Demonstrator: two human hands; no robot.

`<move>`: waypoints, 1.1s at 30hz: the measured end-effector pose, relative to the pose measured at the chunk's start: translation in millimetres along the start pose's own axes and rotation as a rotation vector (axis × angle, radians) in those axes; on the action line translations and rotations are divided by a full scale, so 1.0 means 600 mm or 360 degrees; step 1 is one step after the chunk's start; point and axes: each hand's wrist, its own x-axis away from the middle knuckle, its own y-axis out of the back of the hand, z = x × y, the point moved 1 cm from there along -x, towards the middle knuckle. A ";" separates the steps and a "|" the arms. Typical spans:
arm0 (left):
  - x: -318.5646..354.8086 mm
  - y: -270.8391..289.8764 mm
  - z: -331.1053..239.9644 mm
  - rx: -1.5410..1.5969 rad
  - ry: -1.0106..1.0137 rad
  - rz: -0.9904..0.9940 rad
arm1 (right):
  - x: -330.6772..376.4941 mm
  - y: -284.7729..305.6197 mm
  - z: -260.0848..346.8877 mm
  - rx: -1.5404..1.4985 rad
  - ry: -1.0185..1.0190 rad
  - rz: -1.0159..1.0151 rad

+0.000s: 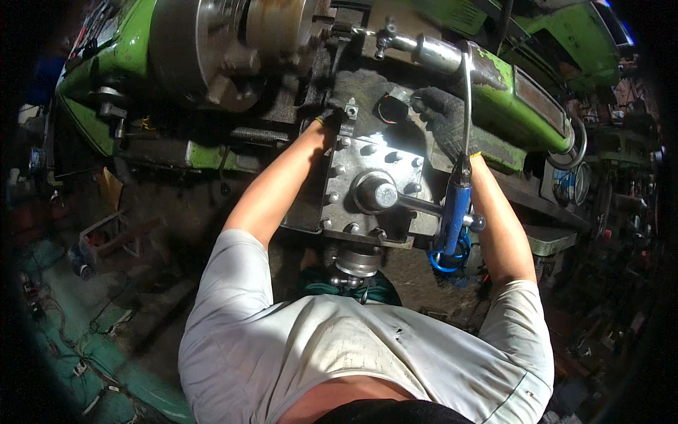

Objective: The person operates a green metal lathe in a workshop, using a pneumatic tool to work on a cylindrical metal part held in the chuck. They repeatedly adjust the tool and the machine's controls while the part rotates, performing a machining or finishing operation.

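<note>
Both hands wear dark work gloves and reach up to the top of a grey bolted housing (371,180) on a green lathe (127,56), near the centre of the frame. The left hand (357,92) rests upper centre, its fingers curled down over the upper edge of the housing beside a small square-headed fitting (351,111); whether they pinch anything there cannot be told. The right hand (441,113) sits just right of it, fingers bent and closed against the housing's top corner, touching a small dark round part with a red ring (390,109) that lies between the two hands.

No container shows clearly; the floor at lower left is too dark to make out.

A thin bent metal tube (467,99) runs nearly vertically down the frame past the right wrist, ending in a blue handle (454,212) whose long axis points down and slightly left, with a blue coiled hose (445,260) at its lower end. From the round boss (376,192) at the middle of the housing a steel lever (438,209) points right and slightly down, ending in a ball knob. The large chuck (212,49) fills the upper left.
</note>
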 end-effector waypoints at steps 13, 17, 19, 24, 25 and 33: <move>0.001 0.024 -0.014 -0.0097 -0.0023 0.0091 | 0.020 -0.009 0.079 0.0408 0.0419 0.0063; 0.016 0.019 -0.025 0.0178 0.0172 0.0172 | 0.019 -0.036 0.001 0.0115 0.0052 0.0076; 0.034 0.021 -0.016 0.0380 0.0316 0.0130 | 0.025 -0.036 -0.011 0.0145 0.0236 0.0022; 0.231 -0.058 0.064 0.0807 0.1033 -0.0603 | 0.020 -0.006 0.043 -0.0294 -0.0155 -0.0097; 0.274 -0.013 0.042 0.0315 0.1099 -0.0598 | 0.019 0.008 0.064 -0.0455 -0.0273 -0.0178; 0.633 -0.024 0.091 -0.1109 0.2009 0.0510 | -0.127 0.010 0.161 -0.0505 -0.0111 -0.0326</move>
